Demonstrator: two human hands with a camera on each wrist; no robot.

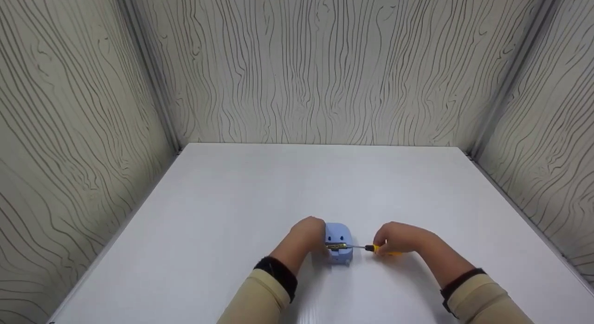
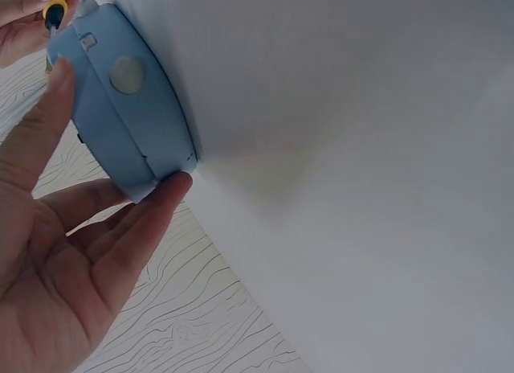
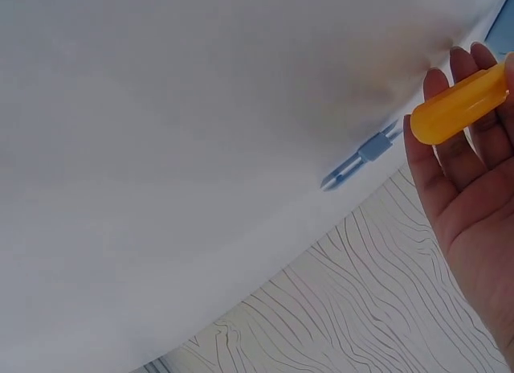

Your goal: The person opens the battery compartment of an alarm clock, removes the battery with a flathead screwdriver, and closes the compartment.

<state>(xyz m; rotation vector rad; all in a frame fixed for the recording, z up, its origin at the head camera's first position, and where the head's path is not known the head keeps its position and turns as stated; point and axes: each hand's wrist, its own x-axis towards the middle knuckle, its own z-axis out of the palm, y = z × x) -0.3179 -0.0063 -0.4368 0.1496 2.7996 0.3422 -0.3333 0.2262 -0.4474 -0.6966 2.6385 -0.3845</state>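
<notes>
Patterned walls enclose the worktop — on it, I see the left hand gripping a blue device, the right hand pinching a yellow-handled screwdriver — shaft at the device.

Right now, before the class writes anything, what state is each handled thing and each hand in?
Blue device: gripped, its inside partly exposed
Gold-and-black cylinder: lying exposed in the blue device
Screwdriver: tip at the cylinder, contact unclear
Left hand: gripping the blue device
Right hand: holding the screwdriver

White tabletop with a light-blue device on it
</notes>
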